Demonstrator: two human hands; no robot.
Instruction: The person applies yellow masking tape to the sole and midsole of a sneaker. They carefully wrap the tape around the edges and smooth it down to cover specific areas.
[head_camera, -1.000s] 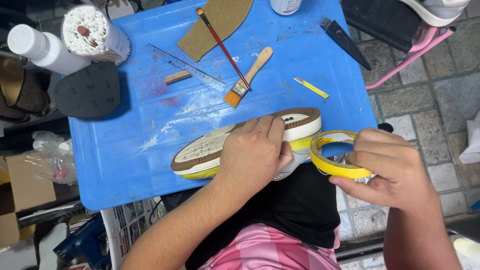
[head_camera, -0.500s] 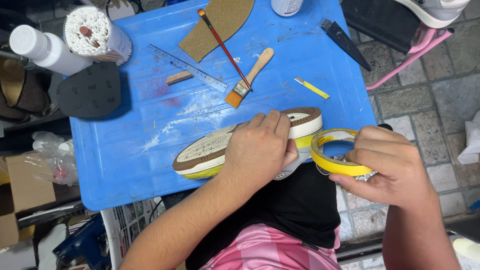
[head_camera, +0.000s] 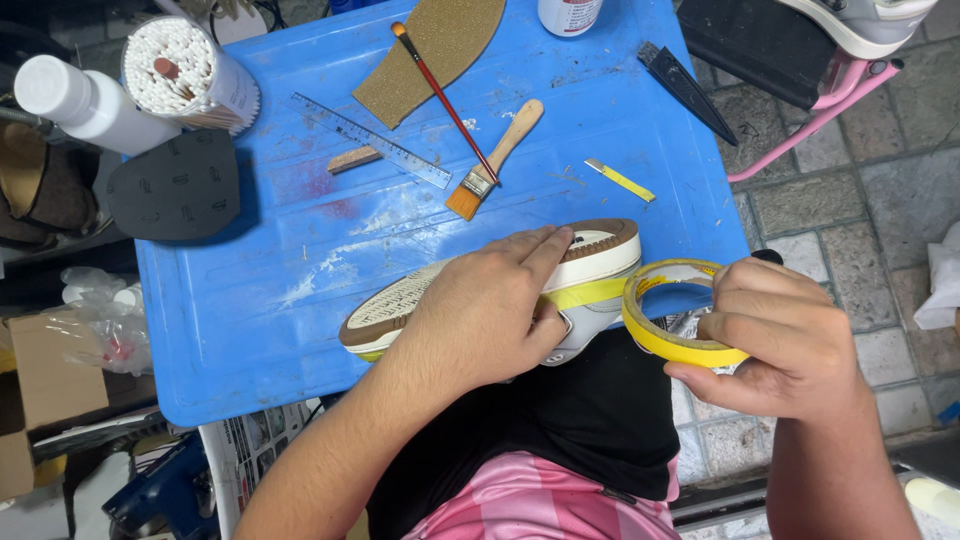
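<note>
Head view: the left hand (head_camera: 490, 315) lies flat over a sneaker (head_camera: 600, 262) turned on its side at the near edge of the blue table (head_camera: 250, 300), sole facing up. Its fingers are spread and pressed onto the shoe's white sidewall, the fingertips pointing toward 1 o'clock and holding down a strip of yellow tape (head_camera: 585, 292) that runs along the sidewall. At 3 o'clock from the shoe, the right hand (head_camera: 775, 340) grips a roll of yellow tape (head_camera: 675, 320), fingers curled over its top and the thumb beneath; the strip runs straight from the roll to the shoe.

Compared with a second ago, the left hand's fingers have slid farther along the sidewall toward the heel end, and the roll sits in much the same place just off the table's edge. Shoe and table things have not shifted.

At 12 o'clock from the shoe lie a flat paintbrush (head_camera: 495, 160) with a wooden handle and a thin red-handled brush (head_camera: 445, 100) crossing it. At 11 o'clock rest a metal ruler (head_camera: 370, 140) and a tan insole cutout (head_camera: 430, 55). At 10 o'clock sit a black rubber sole piece (head_camera: 175, 185), a white bottle (head_camera: 85, 100) and a tub of white sticks (head_camera: 185, 70).
</note>
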